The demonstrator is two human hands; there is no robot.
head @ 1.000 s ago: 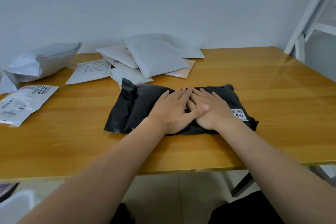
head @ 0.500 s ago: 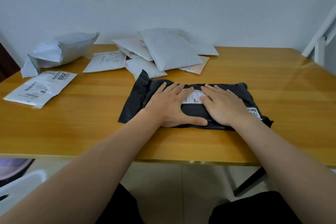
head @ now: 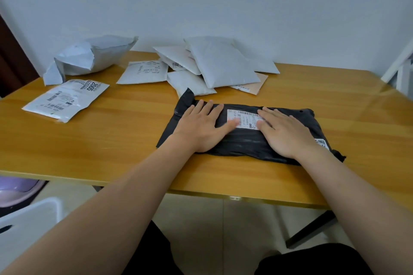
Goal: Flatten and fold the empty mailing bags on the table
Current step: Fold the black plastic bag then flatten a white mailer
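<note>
A black mailing bag (head: 243,140) lies folded lengthwise on the wooden table (head: 125,140), near its front edge. A white shipping label (head: 244,118) shows on the bag's top. My left hand (head: 201,126) presses flat on the bag's left part, fingers straight. On the right part my right hand (head: 283,133) presses flat, fingertips at the label's edge. A pile of white and grey mailing bags (head: 214,67) sits behind the black bag near the wall.
A flat white bag with printed labels (head: 67,99) lies at the left. Behind it stands a crumpled grey bag (head: 91,56). Another white envelope (head: 145,71) lies mid-back. A white frame (head: 400,67) stands at the right; a white chair (head: 26,227) is at lower left.
My hands have slid apart along the black bag, left hand leftwards and right hand rightwards, uncovering the white label between them.
</note>
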